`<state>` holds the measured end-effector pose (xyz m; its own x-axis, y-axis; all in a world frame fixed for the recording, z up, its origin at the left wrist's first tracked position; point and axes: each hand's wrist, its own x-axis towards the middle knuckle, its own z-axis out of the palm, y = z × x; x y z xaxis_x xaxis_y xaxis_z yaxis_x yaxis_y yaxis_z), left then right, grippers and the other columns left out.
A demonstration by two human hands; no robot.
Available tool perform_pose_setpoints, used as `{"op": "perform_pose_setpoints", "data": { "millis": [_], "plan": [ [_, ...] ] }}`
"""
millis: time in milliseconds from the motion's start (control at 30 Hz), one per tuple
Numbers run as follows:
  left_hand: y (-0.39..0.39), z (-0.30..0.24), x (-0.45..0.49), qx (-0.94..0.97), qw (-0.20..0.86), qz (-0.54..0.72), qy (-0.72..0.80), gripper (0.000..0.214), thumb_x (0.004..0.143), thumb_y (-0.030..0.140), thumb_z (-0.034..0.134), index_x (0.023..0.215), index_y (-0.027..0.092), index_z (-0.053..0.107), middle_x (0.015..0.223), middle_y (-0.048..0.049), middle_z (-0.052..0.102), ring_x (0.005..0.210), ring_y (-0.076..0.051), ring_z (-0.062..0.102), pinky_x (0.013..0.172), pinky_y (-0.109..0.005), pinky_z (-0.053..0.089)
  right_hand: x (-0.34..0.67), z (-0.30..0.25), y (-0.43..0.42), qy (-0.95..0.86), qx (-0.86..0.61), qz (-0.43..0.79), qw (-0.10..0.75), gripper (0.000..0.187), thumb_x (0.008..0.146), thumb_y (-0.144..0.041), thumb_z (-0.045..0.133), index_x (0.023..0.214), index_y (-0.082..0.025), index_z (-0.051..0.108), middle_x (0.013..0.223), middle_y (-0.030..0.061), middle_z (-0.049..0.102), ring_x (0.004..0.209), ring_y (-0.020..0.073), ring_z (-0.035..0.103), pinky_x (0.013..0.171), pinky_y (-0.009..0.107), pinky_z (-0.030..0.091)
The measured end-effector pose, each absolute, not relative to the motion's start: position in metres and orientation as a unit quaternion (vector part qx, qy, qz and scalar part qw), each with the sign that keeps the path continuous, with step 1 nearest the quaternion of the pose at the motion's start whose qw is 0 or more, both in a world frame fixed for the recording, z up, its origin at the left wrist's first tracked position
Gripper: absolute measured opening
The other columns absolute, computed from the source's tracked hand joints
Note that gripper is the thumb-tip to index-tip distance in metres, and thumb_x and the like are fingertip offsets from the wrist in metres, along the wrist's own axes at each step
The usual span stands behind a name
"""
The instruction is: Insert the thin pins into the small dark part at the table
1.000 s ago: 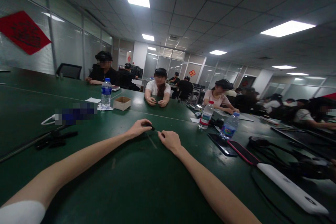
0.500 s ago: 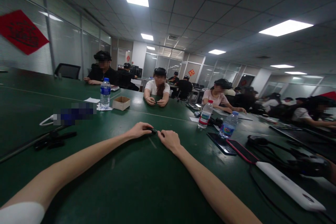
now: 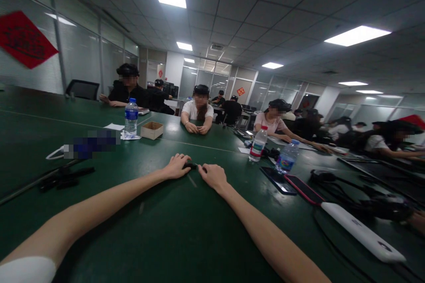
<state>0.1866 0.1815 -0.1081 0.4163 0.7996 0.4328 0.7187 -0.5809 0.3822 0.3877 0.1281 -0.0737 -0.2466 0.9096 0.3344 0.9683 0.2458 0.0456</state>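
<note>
Both my arms reach far out over a dark green table point(image 3: 172, 225). My left hand point(image 3: 175, 166) rests on the tabletop with its fingers curled around a small black object point(image 3: 190, 166). My right hand point(image 3: 212, 176) lies just to the right of it, fingers bent and pinched at the same small object. The two hands nearly touch. What the object is cannot be made out.
Water bottles point(image 3: 130, 118) point(image 3: 259, 143) point(image 3: 287, 157), a small cardboard box point(image 3: 152, 130), two phones point(image 3: 278, 180), a white power bank point(image 3: 360, 231) and black cables point(image 3: 64, 177) lie on the table. Several other people sit along the far side.
My left hand has lowered from a raised pinch onto the table, closing over the small black object. The gap between the two hands has narrowed.
</note>
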Motion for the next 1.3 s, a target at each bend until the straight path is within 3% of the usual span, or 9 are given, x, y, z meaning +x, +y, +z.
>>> {"op": "perform_pose_setpoints", "data": {
  "millis": [233,467,700,1100,1300],
  "plan": [
    [0.184,-0.111,0.187,0.839,0.072,0.301,0.448,0.028,0.080,0.042,0.050,0.097,0.021,0.058,0.093,-0.0100,0.058,0.091,-0.025,0.051,0.084,-0.037,0.039,0.388,-0.072,0.127,-0.782,-0.601,-0.114,0.118,0.062,0.091,-0.058,0.017,0.089,-0.023,0.067,0.086,0.0062,0.068,0.077,0.0169,0.063,0.068,0.025,0.042],
    [0.175,-0.101,0.186,0.822,0.177,0.365,0.400,0.029,0.084,0.034,0.044,0.109,0.019,0.051,0.099,-0.0084,0.061,0.093,-0.022,0.057,0.083,-0.033,0.042,0.392,-0.074,0.129,-0.793,-0.586,-0.103,0.132,0.065,0.091,-0.058,0.014,0.086,-0.021,0.066,0.081,0.0060,0.067,0.067,0.0143,0.061,0.062,0.023,0.040],
    [0.174,-0.094,0.184,0.820,0.231,0.382,0.359,0.030,0.083,0.035,0.046,0.105,0.020,0.059,0.100,-0.0062,0.063,0.093,-0.020,0.057,0.086,-0.031,0.042,0.392,-0.073,0.128,-0.789,-0.593,-0.100,0.125,0.063,0.092,-0.057,0.014,0.089,-0.022,0.066,0.084,0.0062,0.067,0.071,0.0148,0.061,0.065,0.024,0.041],
    [0.171,-0.094,0.182,0.813,0.239,0.389,0.362,0.034,0.077,0.040,0.055,0.101,0.017,0.060,0.091,-0.0046,0.064,0.080,-0.018,0.057,0.073,-0.028,0.044,0.393,-0.073,0.128,-0.792,-0.590,-0.103,0.121,0.062,0.092,-0.057,0.016,0.089,-0.023,0.067,0.086,0.0058,0.068,0.072,0.0141,0.062,0.065,0.023,0.042],
    [0.173,-0.096,0.182,0.823,0.217,0.375,0.367,0.032,0.077,0.038,0.054,0.102,0.019,0.061,0.090,-0.0041,0.065,0.083,-0.019,0.058,0.075,-0.028,0.044,0.390,-0.068,0.123,-0.785,-0.599,-0.102,0.117,0.062,0.091,-0.059,0.018,0.088,-0.022,0.067,0.086,0.0066,0.068,0.076,0.0158,0.062,0.067,0.024,0.042]
  ]
}}
